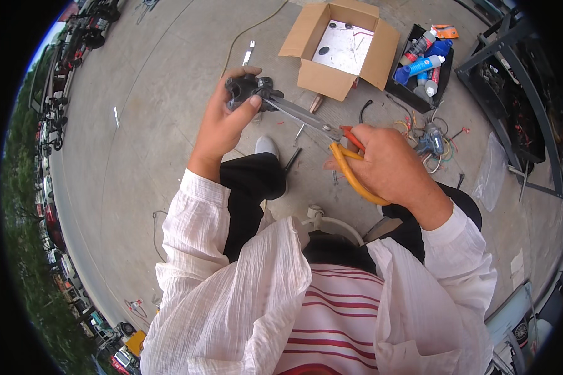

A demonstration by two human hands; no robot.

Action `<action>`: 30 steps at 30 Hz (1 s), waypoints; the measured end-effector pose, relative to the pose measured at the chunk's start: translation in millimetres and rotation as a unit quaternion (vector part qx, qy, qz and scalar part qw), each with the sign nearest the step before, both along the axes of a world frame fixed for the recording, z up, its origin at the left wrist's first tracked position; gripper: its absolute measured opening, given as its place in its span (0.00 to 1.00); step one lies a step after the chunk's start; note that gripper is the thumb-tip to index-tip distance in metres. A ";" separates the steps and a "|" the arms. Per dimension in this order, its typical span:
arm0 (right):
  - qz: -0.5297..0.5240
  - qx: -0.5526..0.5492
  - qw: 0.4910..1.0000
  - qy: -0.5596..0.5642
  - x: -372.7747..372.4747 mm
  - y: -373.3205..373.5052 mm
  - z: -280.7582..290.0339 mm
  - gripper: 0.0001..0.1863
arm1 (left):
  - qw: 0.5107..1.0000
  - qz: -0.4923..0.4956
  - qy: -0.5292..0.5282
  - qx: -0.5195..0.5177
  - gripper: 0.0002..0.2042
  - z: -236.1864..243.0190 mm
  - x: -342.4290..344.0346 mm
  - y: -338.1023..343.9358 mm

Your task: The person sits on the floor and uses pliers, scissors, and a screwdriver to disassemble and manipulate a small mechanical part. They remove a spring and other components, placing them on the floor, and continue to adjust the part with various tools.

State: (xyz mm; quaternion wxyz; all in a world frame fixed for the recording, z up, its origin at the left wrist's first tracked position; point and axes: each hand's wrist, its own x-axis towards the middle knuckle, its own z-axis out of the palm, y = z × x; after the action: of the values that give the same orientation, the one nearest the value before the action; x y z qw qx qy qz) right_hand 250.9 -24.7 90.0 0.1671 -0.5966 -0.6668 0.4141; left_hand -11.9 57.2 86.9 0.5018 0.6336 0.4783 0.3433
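My left hand grips a dark, irregularly shaped part in the upper middle of the view. My right hand is closed on large scissors with orange-yellow handles. Their long metal blades reach left to the dark part, beside my left thumb, where the tips are too small to make out.
An open cardboard box and a black bin of bottles lie ahead on the concrete floor. Wires with a grey-blue device lie right, near a dark metal frame. Vehicles line the far left.
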 end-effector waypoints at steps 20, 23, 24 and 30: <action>0.000 -0.035 0.996 0.082 -6.8 -7.4 -12.6 0.37 | 0.997 -0.013 -0.045 -0.067 0.29 -15.5 -9.5 7.2; 0.011 -0.093 0.990 0.106 0.4 -1.2 -14.5 0.37 | 0.993 -0.024 -0.061 -0.101 0.30 -14.4 -8.4 6.4; 0.018 -0.110 0.988 0.107 3.6 1.0 -13.7 0.37 | 0.989 -0.059 -0.083 -0.103 0.29 -13.5 -13.0 9.2; 0.039 -0.058 0.998 -0.006 17.4 10.3 3.3 0.35 | 0.960 -0.151 -0.178 -0.152 0.32 -10.3 -29.9 11.2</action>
State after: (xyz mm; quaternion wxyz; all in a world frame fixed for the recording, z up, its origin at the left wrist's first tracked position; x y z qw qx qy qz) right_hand 268.3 -14.4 93.4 0.1119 -0.5809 -0.6656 0.4550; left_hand -41.8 68.4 76.6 0.7156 0.5432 0.3261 0.2942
